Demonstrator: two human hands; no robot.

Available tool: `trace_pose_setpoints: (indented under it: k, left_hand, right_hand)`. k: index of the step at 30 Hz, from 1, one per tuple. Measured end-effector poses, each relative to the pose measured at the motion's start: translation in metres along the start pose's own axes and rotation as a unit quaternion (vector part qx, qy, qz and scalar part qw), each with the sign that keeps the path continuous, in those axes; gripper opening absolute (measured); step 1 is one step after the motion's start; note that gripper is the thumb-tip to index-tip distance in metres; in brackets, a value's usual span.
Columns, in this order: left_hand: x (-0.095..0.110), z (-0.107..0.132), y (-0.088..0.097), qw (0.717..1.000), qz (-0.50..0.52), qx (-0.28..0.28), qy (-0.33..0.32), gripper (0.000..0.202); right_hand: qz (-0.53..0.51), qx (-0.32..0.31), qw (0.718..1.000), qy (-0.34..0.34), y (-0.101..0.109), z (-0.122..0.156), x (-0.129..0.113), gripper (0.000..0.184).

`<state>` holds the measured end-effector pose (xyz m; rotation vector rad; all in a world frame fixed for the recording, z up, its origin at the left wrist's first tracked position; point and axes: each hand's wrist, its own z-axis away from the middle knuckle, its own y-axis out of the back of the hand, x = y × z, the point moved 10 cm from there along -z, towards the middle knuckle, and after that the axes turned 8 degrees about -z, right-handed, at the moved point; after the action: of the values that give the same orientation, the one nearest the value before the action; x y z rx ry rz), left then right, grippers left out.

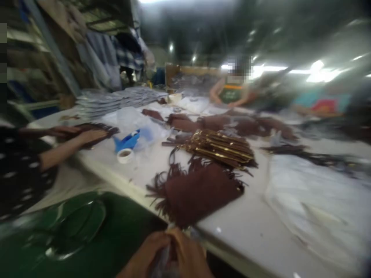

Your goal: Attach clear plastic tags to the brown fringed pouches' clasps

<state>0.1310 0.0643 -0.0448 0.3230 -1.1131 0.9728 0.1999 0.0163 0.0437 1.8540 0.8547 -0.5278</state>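
Observation:
At the bottom edge of the head view, my left hand [150, 249] and my right hand [189, 253] are close together, fingertips meeting just off the table's near edge. Both have bent, closed fingers. Between them shows something pale and partly see-through with a reddish-brown part, too blurred to name. Just beyond my hands lies a dark brown fringed piece, like a flat bag [199, 191], its fringe spread to the left. Behind it, a stack of brown pieces with gold-coloured edges [220, 146] rests on the white table [232, 235].
White sheeting [313, 200] covers the right side. A white tape roll [125, 155] and a blue item [127, 141] lie left of centre. A co-worker's hands [92, 136] touch brown material at left. A green surface [121, 220] is below. Grey stacks [98, 104] stand behind.

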Motion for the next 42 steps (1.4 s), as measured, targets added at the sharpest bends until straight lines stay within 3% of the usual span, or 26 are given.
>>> trace_pose_setpoints:
  k: [2, 4, 8, 11, 15, 21, 27, 28, 30, 34, 37, 39, 42]
  left_hand:
    - [-0.025, 0.024, 0.014, 0.998, 0.058, 0.024, 0.03, 0.034]
    - [-0.036, 0.033, 0.02, 0.994, 0.097, 0.035, 0.043, 0.028]
    - [-0.036, 0.034, 0.019, 0.99, 0.13, 0.033, 0.04, 0.026]
    - [-0.033, 0.034, 0.018, 0.99, 0.13, 0.037, 0.029, 0.03]
    - [-0.028, 0.036, 0.023, 0.993, 0.093, 0.068, 0.012, 0.035]
    - [-0.028, 0.035, 0.04, 0.985, 0.043, 0.164, 0.005, 0.03]
    - [-0.048, 0.035, 0.036, 0.985, 0.087, 0.117, 0.088, 0.033]
    - [-0.047, 0.036, 0.034, 0.985, 0.096, 0.108, 0.095, 0.034]
    - [-0.043, 0.037, 0.03, 0.984, 0.115, 0.091, 0.099, 0.037]
    - [-0.037, 0.041, 0.022, 0.981, 0.154, 0.067, 0.092, 0.037]
    - [-0.042, 0.043, 0.019, 0.978, 0.176, 0.062, 0.092, 0.036]
    - [-0.046, 0.044, 0.017, 0.976, 0.187, 0.058, 0.093, 0.035]
    - [-0.049, 0.049, 0.013, 0.975, 0.202, 0.041, 0.087, 0.034]
  right_hand:
    - [-0.099, -0.019, 0.994, -0.037, -0.015, 0.023, 0.004, 0.041]
    - [-0.142, 0.018, 0.983, -0.112, -0.012, 0.043, 0.02, 0.038]
    - [-0.195, 0.065, 0.942, -0.265, -0.015, 0.067, 0.043, 0.03]
    - [-0.246, 0.068, 0.919, -0.301, -0.031, 0.063, 0.039, 0.032]
    - [-0.211, 0.105, 0.926, -0.295, -0.036, 0.058, 0.032, 0.027]
    - [-0.122, 0.045, 0.973, -0.189, -0.038, 0.05, 0.011, 0.027]
    - [-0.141, 0.003, 0.976, -0.164, -0.034, 0.036, 0.0, 0.028]
    - [-0.18, 0.006, 0.965, -0.19, -0.034, 0.037, 0.005, 0.026]
    - [-0.289, 0.02, 0.917, -0.273, -0.038, 0.044, 0.022, 0.028]
    - [-0.495, 0.039, 0.754, -0.429, -0.061, 0.079, 0.052, 0.052]
    - [-0.569, 0.05, 0.67, -0.474, -0.07, 0.098, 0.064, 0.059]
    - [-0.571, 0.044, 0.665, -0.479, -0.071, 0.104, 0.068, 0.057]
    - [-0.564, 0.038, 0.681, -0.465, -0.069, 0.103, 0.068, 0.055]
